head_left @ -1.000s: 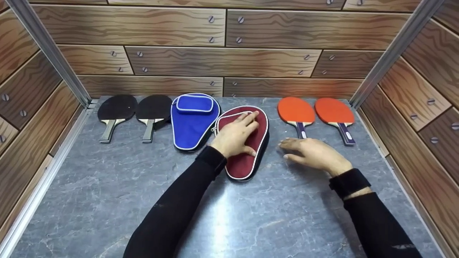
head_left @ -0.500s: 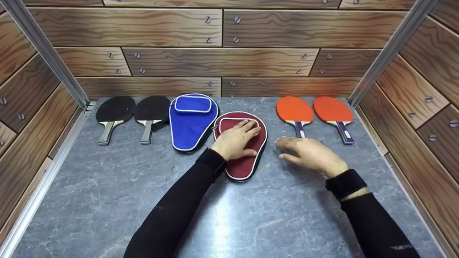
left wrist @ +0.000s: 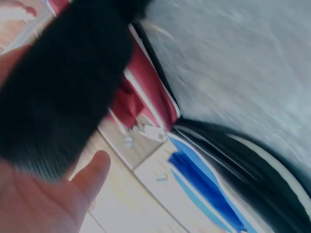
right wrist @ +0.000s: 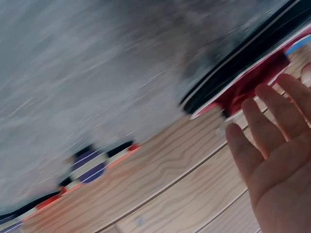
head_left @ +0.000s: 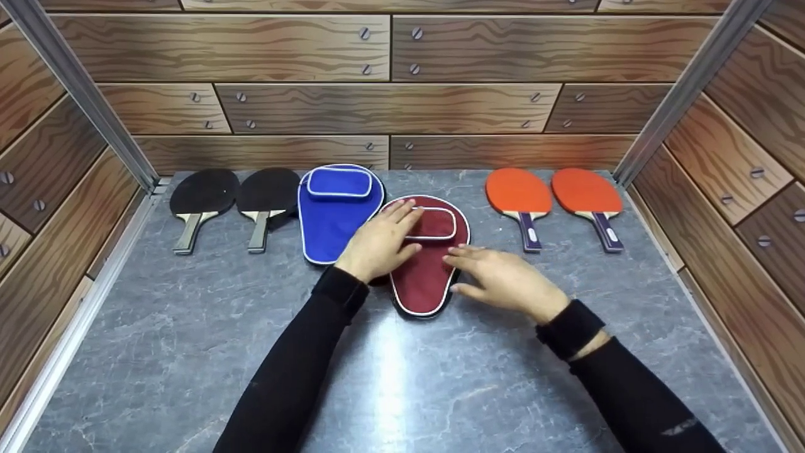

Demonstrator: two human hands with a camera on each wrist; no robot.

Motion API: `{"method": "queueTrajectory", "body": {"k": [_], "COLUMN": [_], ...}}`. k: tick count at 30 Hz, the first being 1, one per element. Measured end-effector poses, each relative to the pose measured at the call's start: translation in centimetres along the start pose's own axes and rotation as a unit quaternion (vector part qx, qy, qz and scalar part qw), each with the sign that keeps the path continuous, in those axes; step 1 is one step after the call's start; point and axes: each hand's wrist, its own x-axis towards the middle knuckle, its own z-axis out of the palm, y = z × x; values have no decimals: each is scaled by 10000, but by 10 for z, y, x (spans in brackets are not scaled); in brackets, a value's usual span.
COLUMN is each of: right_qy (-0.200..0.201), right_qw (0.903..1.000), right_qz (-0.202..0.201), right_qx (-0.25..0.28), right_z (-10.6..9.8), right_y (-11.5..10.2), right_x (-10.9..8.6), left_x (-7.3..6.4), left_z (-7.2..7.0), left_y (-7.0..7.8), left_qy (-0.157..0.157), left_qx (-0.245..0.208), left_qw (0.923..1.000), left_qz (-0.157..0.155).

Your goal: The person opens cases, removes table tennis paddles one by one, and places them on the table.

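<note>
A dark red paddle case (head_left: 422,286) with white piping and a small pocket lies on the grey table, its narrow end toward me. Over its left side is my left hand (head_left: 377,245), fingers extended across the upper left edge; whether it touches the cloth I cannot tell. My right hand (head_left: 503,277) is at the case's right edge with fingers straight, fingertips over the border. Beside the red case on the left lies a blue paddle case (head_left: 333,229), partly covered by my left hand. In the right wrist view, the red case (right wrist: 257,80) appears beyond my fingers.
Two black table tennis paddles, an outer one (head_left: 204,192) and an inner one (head_left: 269,192), lie at the back left. At the back right lie two orange paddles, one nearer (head_left: 517,192) and one farther right (head_left: 586,192). Wood-patterned walls (head_left: 390,107) enclose the table (head_left: 188,340).
The red case has turned slightly and its top has come toward me. My left hand has shifted left off its middle; my right hand has moved left to its edge.
</note>
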Motion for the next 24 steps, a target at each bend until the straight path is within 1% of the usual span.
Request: {"method": "queueTrajectory", "body": {"k": [3, 6, 10, 13, 18, 24], "right_qy": [-138, -265, -496, -605, -590, -743], "right_qw": [9999, 9994, 9986, 9981, 9981, 9967], "right_qz": [-100, -207, -191, -89, 99, 293], "right_qx": [1, 35, 41, -24, -142, -113], "right_z": [3, 9, 17, 21, 19, 18], "right_y": [-16, -32, -50, -57, -58, -41], "right_x": [9, 17, 24, 27, 31, 36], "left_x": [-6, -12, -19, -23, -27, -36], "left_z": [-3, -5, -6, -6, -8, -10], "left_y": [-6, -12, -17, -21, -27, -36], "left_qy": [183, 279, 296, 289, 381, 408], "left_qx": [-82, -187, -226, -174, -137, -189], "left_qw": [9998, 9991, 9985, 9983, 9973, 9959], "left_qz": [-87, -240, -406, -481, -614, -785]}}
